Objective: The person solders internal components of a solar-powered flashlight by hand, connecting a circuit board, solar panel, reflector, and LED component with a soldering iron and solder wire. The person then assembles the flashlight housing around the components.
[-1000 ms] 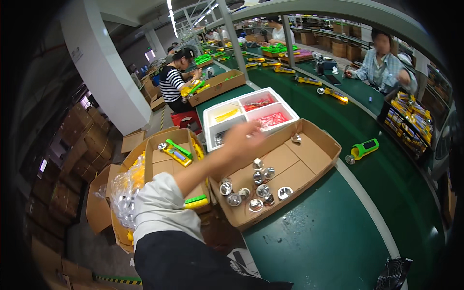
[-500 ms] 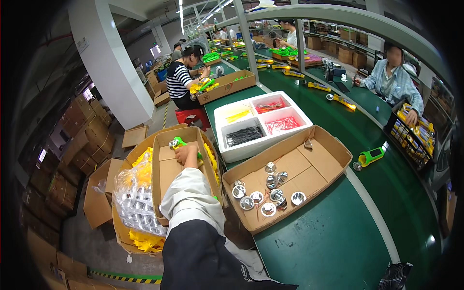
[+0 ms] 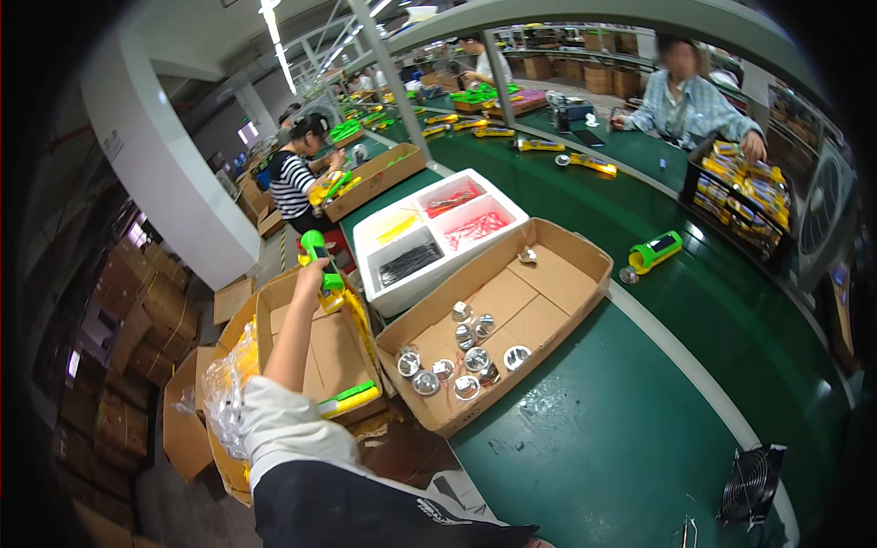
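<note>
My left hand (image 3: 311,275) is closed around a green and yellow flashlight body (image 3: 316,242), lifted at the far end of a narrow cardboard box (image 3: 340,354). A dark panel shows on the flashlight's side, and my fingers are partly hidden behind it. At the near end of that box lies another green and yellow flashlight body (image 3: 349,399). To the right, a wide cardboard tray (image 3: 548,315) holds several silver reflector cups (image 3: 476,359), some with thin red wires. My right hand is not in view.
A white foam box (image 3: 373,274) with compartments of yellow, black and red pieces stands beyond the tray. Green conveyor (image 3: 703,301) carries flashlights (image 3: 655,249). A black fan (image 3: 751,484) is at lower right. Two co-workers sit nearby. Clear plastic wrap (image 3: 226,402) lies at left.
My left hand has come up out of the narrow box with the flashlight body. My view has turned, so the scene sits further left. The flashlight at the box's near end now shows more fully.
</note>
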Motion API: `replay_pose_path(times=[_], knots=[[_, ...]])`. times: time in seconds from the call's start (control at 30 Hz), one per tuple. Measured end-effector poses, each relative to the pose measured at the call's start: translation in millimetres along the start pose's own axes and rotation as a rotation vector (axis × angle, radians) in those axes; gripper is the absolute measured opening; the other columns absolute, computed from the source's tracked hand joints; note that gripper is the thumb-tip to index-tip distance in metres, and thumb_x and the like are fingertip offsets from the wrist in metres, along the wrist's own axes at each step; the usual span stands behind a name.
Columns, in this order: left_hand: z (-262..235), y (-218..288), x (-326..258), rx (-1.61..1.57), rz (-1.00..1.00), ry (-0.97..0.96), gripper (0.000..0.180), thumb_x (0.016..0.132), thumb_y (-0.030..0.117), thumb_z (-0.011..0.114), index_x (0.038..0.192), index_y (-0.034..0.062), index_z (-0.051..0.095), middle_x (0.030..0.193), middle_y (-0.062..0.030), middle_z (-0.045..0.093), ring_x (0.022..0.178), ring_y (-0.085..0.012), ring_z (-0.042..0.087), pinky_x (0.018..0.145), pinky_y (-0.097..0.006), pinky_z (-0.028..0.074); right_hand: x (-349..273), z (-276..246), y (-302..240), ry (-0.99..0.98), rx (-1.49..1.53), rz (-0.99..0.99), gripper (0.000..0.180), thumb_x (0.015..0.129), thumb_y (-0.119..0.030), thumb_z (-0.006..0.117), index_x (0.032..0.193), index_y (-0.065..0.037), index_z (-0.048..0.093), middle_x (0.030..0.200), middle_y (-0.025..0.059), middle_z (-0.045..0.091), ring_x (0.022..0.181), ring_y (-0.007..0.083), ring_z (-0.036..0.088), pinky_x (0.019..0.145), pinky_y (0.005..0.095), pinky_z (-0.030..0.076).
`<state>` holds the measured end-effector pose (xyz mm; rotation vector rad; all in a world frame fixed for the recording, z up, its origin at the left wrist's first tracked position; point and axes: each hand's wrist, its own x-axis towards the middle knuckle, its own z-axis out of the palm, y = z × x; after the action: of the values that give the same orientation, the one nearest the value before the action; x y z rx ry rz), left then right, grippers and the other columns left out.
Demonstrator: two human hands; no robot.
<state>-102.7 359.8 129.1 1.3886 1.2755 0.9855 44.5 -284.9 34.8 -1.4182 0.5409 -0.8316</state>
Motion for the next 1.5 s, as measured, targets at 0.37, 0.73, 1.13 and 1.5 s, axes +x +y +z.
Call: replay_pose_path(times=[0.37, 0.73, 1.13, 1.5], knots=[[218.0, 42.4, -266.8, 0.412, 0.527, -1.415, 0.063, 0.074, 0.027, 0.064, 0.124, 0.0009, 0.036, 0.11, -0.0148, 0.049, 0.1, -0.0221, 0.049, 0.087, -0.032, 0.038, 5.9, -22.0, 7.2, 0.127, 0.085, 0.043, 0.015, 0.086, -0.017, 0.042, 0.081, -0.003, 0.04, 0.059, 0.0033, 0.044, 0.046, 0.0065, 0.038, 0.042, 0.0155, 0.028], [194.6, -55.6, -400.9, 0.194, -0.331, -1.367, 0.052, 0.082, 0.023, 0.055, 0.122, -0.0004, 0.03, 0.104, -0.0131, 0.049, 0.095, -0.0216, 0.051, 0.081, -0.032, 0.042, 0.3, -40.3, -2.6, 0.118, 0.177, -0.08, 0.012, 0.087, -0.014, 0.043, 0.082, -0.004, 0.041, 0.064, 0.003, 0.044, 0.052, 0.0065, 0.042, 0.045, 0.0167, 0.032], [189.4, -42.5, -429.0, -0.2, -1.138, -0.873, 0.03, 0.09, 0.02, 0.041, 0.111, -0.0007, 0.032, 0.112, -0.0143, 0.037, 0.112, -0.0232, 0.036, 0.103, -0.038, 0.027, 0.4, -41.1, 10.4, 0.023, 0.15, -0.035, 0.021, 0.086, -0.022, 0.043, 0.078, -0.003, 0.039, 0.062, 0.006, 0.047, 0.047, 0.0078, 0.041, 0.042, 0.0175, 0.029], [185.6, -20.9, -427.5, 0.265, -1.638, -1.423, 0.041, 0.086, 0.022, 0.049, 0.119, -0.0003, 0.037, 0.103, -0.0089, 0.051, 0.095, -0.0211, 0.05, 0.085, -0.034, 0.043, -0.6, -44.4, 11.5, 0.046, 0.204, 0.005, 0.02, 0.085, -0.021, 0.045, 0.081, -0.002, 0.039, 0.063, 0.0072, 0.047, 0.046, 0.0085, 0.041, 0.041, 0.0181, 0.031]])
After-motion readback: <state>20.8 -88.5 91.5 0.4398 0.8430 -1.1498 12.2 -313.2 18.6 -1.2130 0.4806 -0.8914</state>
